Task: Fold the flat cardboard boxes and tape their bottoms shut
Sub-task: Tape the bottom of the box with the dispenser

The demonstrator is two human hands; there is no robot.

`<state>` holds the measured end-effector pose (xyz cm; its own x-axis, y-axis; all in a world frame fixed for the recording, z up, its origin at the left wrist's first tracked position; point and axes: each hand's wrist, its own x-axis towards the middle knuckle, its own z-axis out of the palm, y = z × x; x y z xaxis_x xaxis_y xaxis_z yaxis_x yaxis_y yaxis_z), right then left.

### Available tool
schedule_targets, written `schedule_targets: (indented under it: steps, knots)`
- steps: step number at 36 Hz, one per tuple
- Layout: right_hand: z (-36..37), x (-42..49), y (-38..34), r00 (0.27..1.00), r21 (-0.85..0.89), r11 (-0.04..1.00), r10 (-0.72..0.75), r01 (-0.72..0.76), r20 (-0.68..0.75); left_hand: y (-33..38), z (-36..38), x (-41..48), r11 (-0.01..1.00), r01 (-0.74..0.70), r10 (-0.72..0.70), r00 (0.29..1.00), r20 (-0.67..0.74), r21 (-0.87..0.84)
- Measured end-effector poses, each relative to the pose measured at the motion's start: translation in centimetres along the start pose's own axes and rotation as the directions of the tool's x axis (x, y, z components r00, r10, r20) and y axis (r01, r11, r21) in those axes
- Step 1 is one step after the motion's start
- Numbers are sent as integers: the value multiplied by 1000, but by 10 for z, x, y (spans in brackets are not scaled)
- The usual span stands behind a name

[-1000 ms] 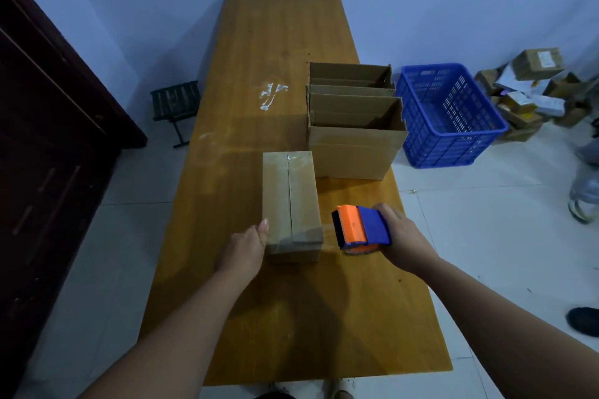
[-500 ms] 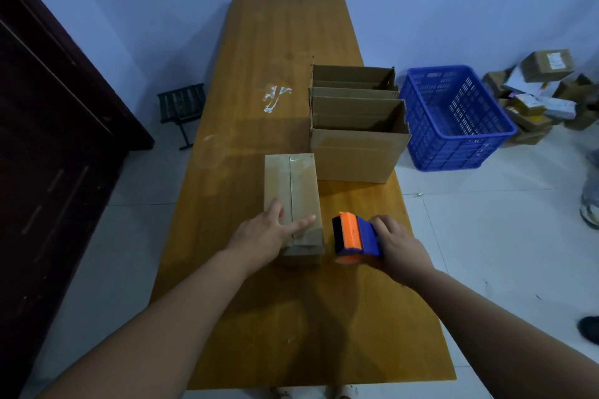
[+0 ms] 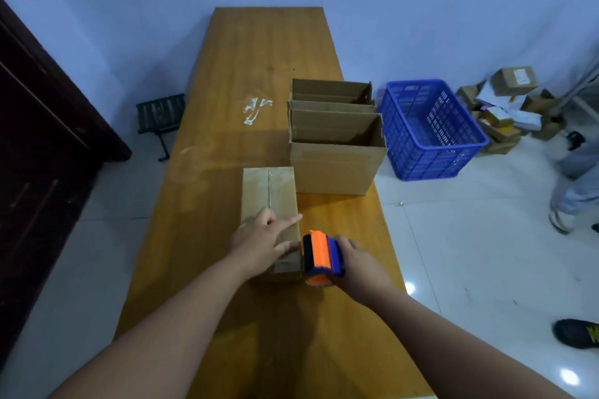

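Pressing my flat left hand [image 3: 259,243] on the box [image 3: 269,201] on the table [image 3: 227,107], my right hand [image 3: 359,264] grips the tape gun [image 3: 319,257] beside it.

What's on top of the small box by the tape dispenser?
The left hand lies flat on the near end of the small box, fingers straight. Beyond it the centre seam shows. Its near stretch is hidden under the hand.
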<state>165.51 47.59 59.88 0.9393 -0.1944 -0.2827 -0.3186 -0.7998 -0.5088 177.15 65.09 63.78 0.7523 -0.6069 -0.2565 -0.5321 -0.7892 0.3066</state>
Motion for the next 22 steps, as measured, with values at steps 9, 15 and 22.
schedule_targets:
  steps: [9, 15, 22]
  knots:
    - [-26, -3, 26, 999, 22, 1000, 13, -12, -38, -2, -1, -2, 999, -37, 37, 999, -9, -4]
    - [-42, -17, 32, 991, 247, 969, 62, -32, -116, -4, -1, 1, 999, -22, 22, 1000, 1, -39]
    - [-39, -6, 27, 991, -17, 997, -82, 81, -104, -2, -2, 2, 999, -3, 4, 1000, 14, -44]
